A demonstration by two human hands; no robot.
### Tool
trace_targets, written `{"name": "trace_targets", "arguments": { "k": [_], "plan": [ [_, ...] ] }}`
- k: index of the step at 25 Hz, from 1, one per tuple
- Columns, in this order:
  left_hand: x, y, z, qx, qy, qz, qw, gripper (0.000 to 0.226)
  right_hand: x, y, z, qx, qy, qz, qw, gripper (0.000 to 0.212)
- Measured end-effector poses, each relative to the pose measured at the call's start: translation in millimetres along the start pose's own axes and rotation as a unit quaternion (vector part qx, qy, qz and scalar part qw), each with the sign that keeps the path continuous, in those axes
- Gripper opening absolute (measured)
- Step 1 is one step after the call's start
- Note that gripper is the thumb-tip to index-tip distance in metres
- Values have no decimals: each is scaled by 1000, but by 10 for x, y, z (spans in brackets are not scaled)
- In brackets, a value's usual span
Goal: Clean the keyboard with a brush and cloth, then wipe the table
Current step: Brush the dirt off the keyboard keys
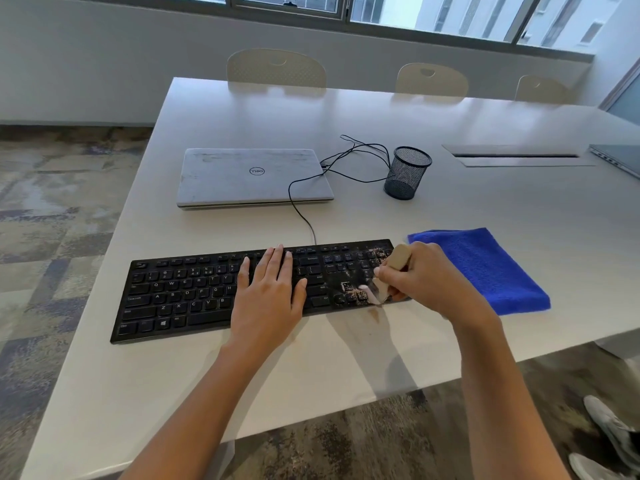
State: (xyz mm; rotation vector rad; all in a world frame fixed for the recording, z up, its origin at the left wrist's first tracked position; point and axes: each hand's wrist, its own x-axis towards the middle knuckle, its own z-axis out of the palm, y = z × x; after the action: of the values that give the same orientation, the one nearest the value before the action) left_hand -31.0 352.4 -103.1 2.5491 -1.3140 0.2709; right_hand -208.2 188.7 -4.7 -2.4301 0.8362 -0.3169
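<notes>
one keyboard [221, 292] lies across the near part of the table [242, 112], its long axis running left to right in front of me and tilted a little, so its right end sits further away than its left. most of the crumbs i can see are gathered at that right end, around the arrow keys and the number pad, with a faint smear on the table just below. the brush [389, 275] is already there: my right hand [426, 275] is closed around its pale handle, bristles down and touching the keys near the lower right corner. my left hand [270, 292] lies flat on the middle keys, fingers spread and holding nothing, i judge to keep the board from sliding.

so the dirty patch sits directly under the right hand, and i reckon the coming strokes run along the key rows or off the near edge there. the left hand is well apart from it. the blue cloth [485, 268], folded, lies just beside the keyboard's right end, behind my right wrist, nearer that hand too. further back are a closed laptop [252, 176] and a mesh pen cup [407, 173].
</notes>
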Motion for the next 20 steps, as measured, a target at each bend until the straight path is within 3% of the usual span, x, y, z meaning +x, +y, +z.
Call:
{"name": "trace_targets", "arguments": {
  "k": [4,7,15,20],
  "plan": [
    [4,4,-5,1,-3,-1,1000,68,30,-111,-50,30,52,-11,998,36],
    [1,3,-8,0,-4,0,1000,69,93,-182,45,-12,106,-11,994,44],
    [-1,10,-20,-2,-2,-1,1000,68,-65,-144,175,-20,75,-13,997,42],
    [0,13,-22,-3,-4,1,1000,69,-4,-230,137,-14,151,0,988,44]
  ]
}}
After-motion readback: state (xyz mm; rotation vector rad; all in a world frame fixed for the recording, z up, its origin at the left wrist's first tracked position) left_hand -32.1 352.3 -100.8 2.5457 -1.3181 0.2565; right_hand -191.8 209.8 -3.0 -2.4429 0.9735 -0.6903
